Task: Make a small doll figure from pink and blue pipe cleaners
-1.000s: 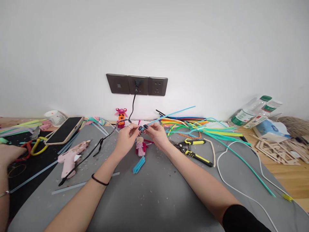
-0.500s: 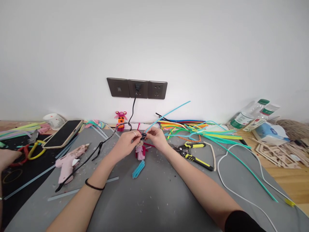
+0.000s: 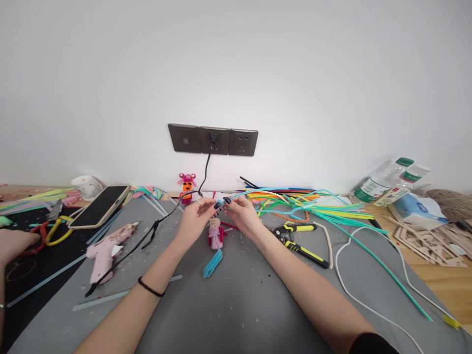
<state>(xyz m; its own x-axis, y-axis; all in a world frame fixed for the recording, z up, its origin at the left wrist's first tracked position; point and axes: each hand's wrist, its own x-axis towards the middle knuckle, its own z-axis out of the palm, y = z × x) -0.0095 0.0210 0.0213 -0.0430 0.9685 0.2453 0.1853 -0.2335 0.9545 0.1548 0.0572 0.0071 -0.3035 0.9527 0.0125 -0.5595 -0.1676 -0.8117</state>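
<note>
A plain white wall (image 3: 302, 78) with a dark socket panel (image 3: 214, 140) backs the work surface, which is covered by a grey mat (image 3: 236, 309). From where I stand, both of the person's hands meet at the far centre of the mat. The left hand (image 3: 195, 219) is closed in a fingertip pinch on one end of a light-blue stem (image 3: 254, 191); the right hand (image 3: 243, 216) pinches the same stem just beside it, and the free length runs off to the right, toward the far edge. The step in hand appears to be bending or coiling the stem's end at the fingertips; the exact shape is too small to tell. The next move seems to call for a steady left pinch while the right fingers guide the loose length, kept clear of the stem pile (image 3: 342, 211) at far right. Just nearer than the fingertips lies a pink bundle (image 3: 215, 239), with a folded blue bundle (image 3: 212, 264) nearer again. A pink-and-orange figure (image 3: 187, 188) stands at the far edge, left of centre. Wire strippers (image 3: 308, 254) lie to the right; a pink glue gun (image 3: 102, 255) lies to the left. A co-worker's hand (image 3: 16, 243) shows at far left.
</note>
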